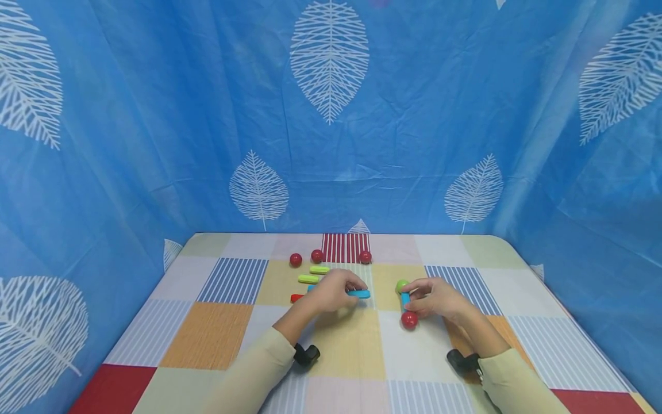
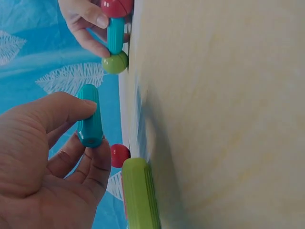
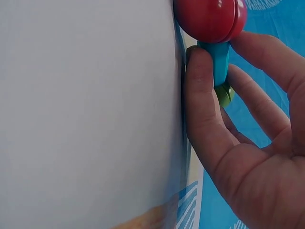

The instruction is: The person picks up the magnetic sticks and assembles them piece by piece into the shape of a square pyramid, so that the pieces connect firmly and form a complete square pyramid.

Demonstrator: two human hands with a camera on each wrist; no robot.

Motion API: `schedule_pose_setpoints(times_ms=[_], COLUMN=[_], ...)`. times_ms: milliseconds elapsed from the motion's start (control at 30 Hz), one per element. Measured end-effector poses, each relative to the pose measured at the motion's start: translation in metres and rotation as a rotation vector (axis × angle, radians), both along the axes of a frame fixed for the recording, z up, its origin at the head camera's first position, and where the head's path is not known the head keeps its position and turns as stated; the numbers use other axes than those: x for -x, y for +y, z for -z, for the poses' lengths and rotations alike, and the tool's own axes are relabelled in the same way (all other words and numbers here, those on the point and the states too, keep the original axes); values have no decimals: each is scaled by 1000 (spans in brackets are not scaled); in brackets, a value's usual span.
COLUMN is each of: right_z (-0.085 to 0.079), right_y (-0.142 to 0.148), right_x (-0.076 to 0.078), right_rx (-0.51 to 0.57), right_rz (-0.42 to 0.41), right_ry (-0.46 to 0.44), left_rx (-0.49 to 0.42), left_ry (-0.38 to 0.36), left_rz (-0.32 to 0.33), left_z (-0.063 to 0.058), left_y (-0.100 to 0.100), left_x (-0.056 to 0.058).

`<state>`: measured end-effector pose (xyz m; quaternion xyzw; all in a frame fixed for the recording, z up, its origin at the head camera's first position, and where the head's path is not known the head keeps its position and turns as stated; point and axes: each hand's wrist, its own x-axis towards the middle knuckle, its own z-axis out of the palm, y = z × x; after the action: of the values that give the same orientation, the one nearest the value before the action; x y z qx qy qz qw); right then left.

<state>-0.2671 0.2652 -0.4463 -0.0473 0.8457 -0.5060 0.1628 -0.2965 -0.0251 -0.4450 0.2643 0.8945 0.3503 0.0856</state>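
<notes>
My left hand [image 1: 331,292] pinches a blue ridged rod [image 2: 90,117] between thumb and fingers, lifted off the tabletop in the left wrist view. Over to the right, my right hand [image 1: 438,299] holds a second blue rod [image 1: 405,301] by its sides. That rod has a red ball [image 1: 409,320] at its near end and a green ball [image 1: 402,285] at its far end. In the right wrist view the red ball [image 3: 209,19] sits against the rod, while fingers partly cover the green ball [image 3: 224,94].
Three red balls, one at the right [image 1: 365,256], lie toward the back. Two yellow-green rods [image 1: 308,279] lie left of centre. A red rod [image 1: 296,298] and another blue rod [image 1: 311,287] are partly hidden behind my left hand. Blue curtains [image 1: 414,115] surround the patchwork-covered table [image 1: 207,334].
</notes>
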Motion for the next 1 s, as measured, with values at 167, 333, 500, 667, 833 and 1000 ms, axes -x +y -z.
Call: schedule_pose_setpoints(times_ms=[167,333,500,667,833,1000], right_z=[0,-1,-2,-3,-4,-2], right_y=[1,1,0,0,-2,-3], right_x=[1,2,2,2,2,2], right_rx=[15,23,43,53,47,34], right_rz=[-10,-22,-26,-26,-11,11], right_ry=[-5,-21,-38,-46,-54,-56], left_rx=[-32,-90,-106,-107,-104,-76], left_ry=[0,-1,-35,-55,-45,-5], left_rz=[14,57,69,61,37,25], left_z=[4,7,9,10,12,11], left_y=[10,18,26,34,41,48], left_x=[8,15,19,22,26,29])
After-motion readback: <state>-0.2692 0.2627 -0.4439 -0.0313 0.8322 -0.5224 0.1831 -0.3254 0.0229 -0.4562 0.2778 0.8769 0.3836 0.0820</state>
